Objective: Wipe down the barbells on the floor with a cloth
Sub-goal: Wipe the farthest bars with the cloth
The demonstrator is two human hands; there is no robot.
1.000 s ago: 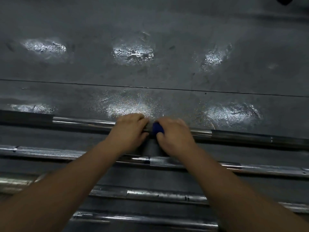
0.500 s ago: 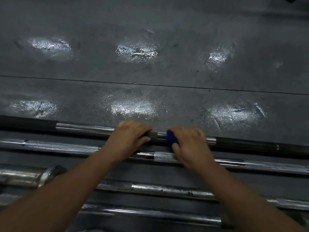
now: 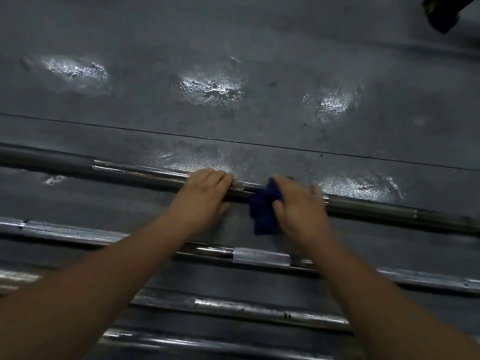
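I see left hand (image 3: 205,196) gripping the farthest barbell (image 3: 135,173); right hand (image 3: 298,209) presses blue cloth (image 3: 263,211) onto it.

Dark grey floor (image 3: 233,35), glare patches; four barbells (image 3: 262,255) lying parallel.

Your right hand (image 3: 301,214) holds a deep navy-blue cloth (image 3: 263,210), the only strong colour here, at centre frame. It lies on the farthest barbell, a long steel bar (image 3: 135,172) that is dull charcoal at the far left and right and shiny silver, with bright streaks, beside your left hand (image 3: 201,196). Below it, the second silver barbell (image 3: 259,255) shows fine cross-hatched knurling in pale grey bands between darker, mirror-smooth stretches. The rubber floor (image 3: 233,35) is dark slate grey, finely pebbled, with white glare patches and one thin black seam line across the middle of the frame.
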